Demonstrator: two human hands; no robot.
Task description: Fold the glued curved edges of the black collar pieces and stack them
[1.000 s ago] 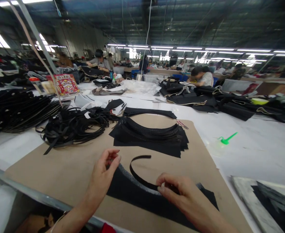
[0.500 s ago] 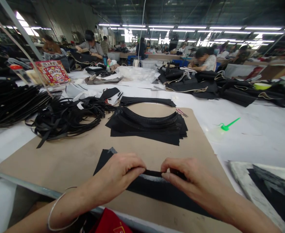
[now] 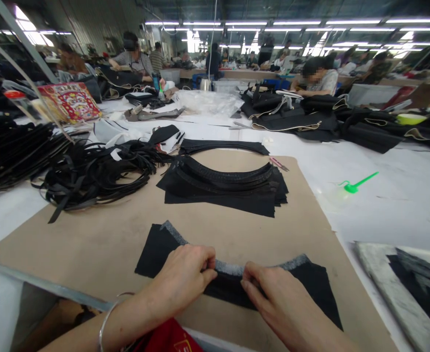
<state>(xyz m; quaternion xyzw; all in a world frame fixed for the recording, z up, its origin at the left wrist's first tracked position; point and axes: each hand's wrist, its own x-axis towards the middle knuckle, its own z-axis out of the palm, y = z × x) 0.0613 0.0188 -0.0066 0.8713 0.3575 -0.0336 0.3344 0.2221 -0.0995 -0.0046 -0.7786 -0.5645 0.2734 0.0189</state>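
Observation:
A black fabric piece (image 3: pixel 321 293) with a concave upper edge lies on the tan board (image 3: pixel 90 259) in front of me. Along that curve runs a speckled grey band (image 3: pixel 229 269). My left hand (image 3: pixel 189 269) pinches the edge left of the middle, thumb against fingertips. A short gap away, my right hand (image 3: pixel 269 288) grips the same edge with curled fingers. The hands cover parts of the band and cloth. Farther up the board is a stack of similar black curved pieces (image 3: pixel 218 195), with another narrow curved piece (image 3: pixel 225 146) behind it.
Tangled black straps (image 3: pixel 90 176) lie at the left. Small pink-handled snips (image 3: pixel 279 163) and a green-nozzled bottle (image 3: pixel 357 183) are to the right. A stained white slab (image 3: pixel 372 264) bears black cloth at lower right. Co-workers sit beyond heaps of black material (image 3: pixel 295 120).
Between my hands, the dark strip along the edge has given way to the grey band, now showing at both ends too. Both hands sit slightly lower on the cloth. My view has tilted down.

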